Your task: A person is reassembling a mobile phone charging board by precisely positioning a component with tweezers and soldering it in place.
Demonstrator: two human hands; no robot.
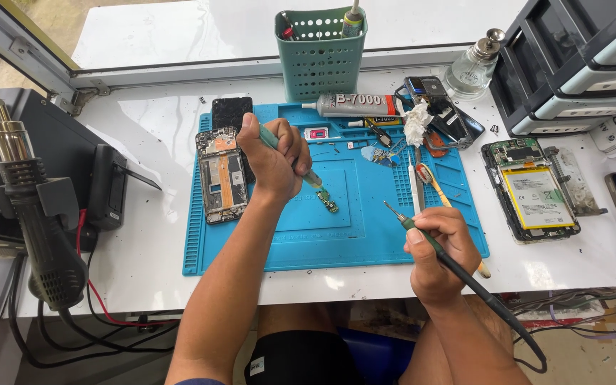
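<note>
My left hand (272, 160) grips a green-handled tool (312, 178) whose tip points down at a small green circuit board (328, 202) lying on the blue work mat (308, 235). To the right, my right hand (440, 249) holds a soldering iron (402, 218) like a pen, its metal tip raised and pointing up-left, a short way right of the small board. The iron's black cable runs down past my right wrist. An opened phone frame (221, 175) lies just left of my left hand on the mat.
A hot-air gun (30, 207) stands in its holder at left. A teal basket (320, 53), a glue tube (358, 105), tweezers, a toothbrush (433, 187), a glass bottle (473, 65) sit behind. Another opened phone with battery (532, 189) lies right, below black drawers (579, 57).
</note>
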